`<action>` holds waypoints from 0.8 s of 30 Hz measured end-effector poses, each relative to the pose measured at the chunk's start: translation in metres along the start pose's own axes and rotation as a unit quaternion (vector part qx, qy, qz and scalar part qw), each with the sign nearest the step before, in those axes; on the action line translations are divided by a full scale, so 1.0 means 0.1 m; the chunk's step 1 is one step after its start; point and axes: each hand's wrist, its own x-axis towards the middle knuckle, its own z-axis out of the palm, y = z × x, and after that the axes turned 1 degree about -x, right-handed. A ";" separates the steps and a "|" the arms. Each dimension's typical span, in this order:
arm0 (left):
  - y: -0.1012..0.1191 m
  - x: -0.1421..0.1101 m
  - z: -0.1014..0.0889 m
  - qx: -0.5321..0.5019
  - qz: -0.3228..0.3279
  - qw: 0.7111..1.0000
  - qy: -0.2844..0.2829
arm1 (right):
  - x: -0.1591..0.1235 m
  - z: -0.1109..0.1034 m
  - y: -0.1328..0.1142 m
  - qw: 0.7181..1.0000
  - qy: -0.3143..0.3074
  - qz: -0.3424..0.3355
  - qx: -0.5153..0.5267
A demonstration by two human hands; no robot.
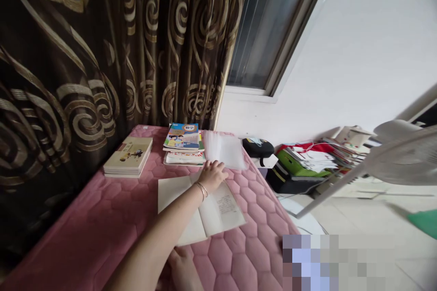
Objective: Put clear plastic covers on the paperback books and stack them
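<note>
An open book (pixel 218 211) with pale pages lies on the pink quilted surface (pixel 102 227). My left hand (pixel 212 175), a thin bangle on its wrist, reaches across and rests on the book's far edge with the fingers loosely spread and nothing gripped. My right hand (pixel 182 267) shows only partly at the bottom, next to the book's near edge, and its fingers are hidden. Just beyond my left hand lies a stack of clear plastic sheets (pixel 223 149).
A pile of colourful school books (pixel 182 143) and a single pale book (pixel 129 156) lie by the dark swirl-patterned curtain (pixel 85 54). To the right are a black bag (pixel 257 148), cluttered papers and folders (pixel 307 159), a white fan (pixel 399 154) and a window (pixel 269 27).
</note>
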 end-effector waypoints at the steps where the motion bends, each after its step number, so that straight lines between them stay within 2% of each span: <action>1: -0.02 -0.03 0.02 0.000 -0.003 1.000 0.007 | -0.06 -0.12 -0.03 0.998 0.006 0.009 -0.059; 2: -0.04 -0.06 0.03 -0.007 -0.008 1.000 0.015 | -0.13 -0.29 -0.08 0.989 0.041 -0.054 -0.133; 3: -0.07 -0.08 0.04 -0.017 -0.014 0.999 0.025 | -0.20 -0.48 -0.16 0.965 0.086 -0.141 -0.205; 4: -0.10 -0.10 0.05 -0.031 -0.022 0.999 0.036 | -0.25 -0.69 -0.26 0.933 0.153 -0.200 -0.258; 5: -0.12 -0.10 0.06 -0.047 -0.033 0.997 0.049 | -0.29 -0.90 -0.38 0.890 0.238 -0.257 -0.294; 7: -0.15 -0.10 0.06 -0.081 -0.058 0.993 0.068 | -0.32 -1.29 -0.64 0.785 0.401 -0.350 -0.318; 8: -0.15 -0.09 0.06 -0.099 -0.069 0.990 0.074 | -0.30 -1.44 -0.76 0.759 0.440 -0.366 -0.309; 9: -0.15 -0.09 0.05 -0.115 -0.080 0.987 0.078 | -0.27 -1.55 -0.87 0.770 0.437 -0.363 -0.291; 12: -0.07 -0.12 0.03 -0.163 -0.127 0.973 0.103 | -0.18 -1.69 -1.03 0.861 0.339 -0.284 -0.249; 13: -0.02 -0.14 0.03 -0.182 -0.153 0.963 0.123 | -0.16 -1.69 -1.04 0.877 0.313 -0.260 -0.255; 14: 0.04 -0.18 0.04 -0.204 -0.186 0.950 0.145 | -0.15 -1.68 -1.04 0.881 0.302 -0.243 -0.269; 17: 0.27 -0.30 0.16 -0.272 -0.307 0.892 0.191 | -0.20 -1.66 -0.95 0.868 0.325 -0.226 -0.301; 20: 0.51 -0.46 0.35 -0.341 -0.406 0.833 0.157 | -0.33 -1.68 -0.82 0.873 0.341 -0.214 -0.275; 24: 0.72 -0.63 0.50 -0.404 -0.404 0.814 0.103 | -0.48 -1.72 -0.73 0.892 0.338 -0.205 -0.217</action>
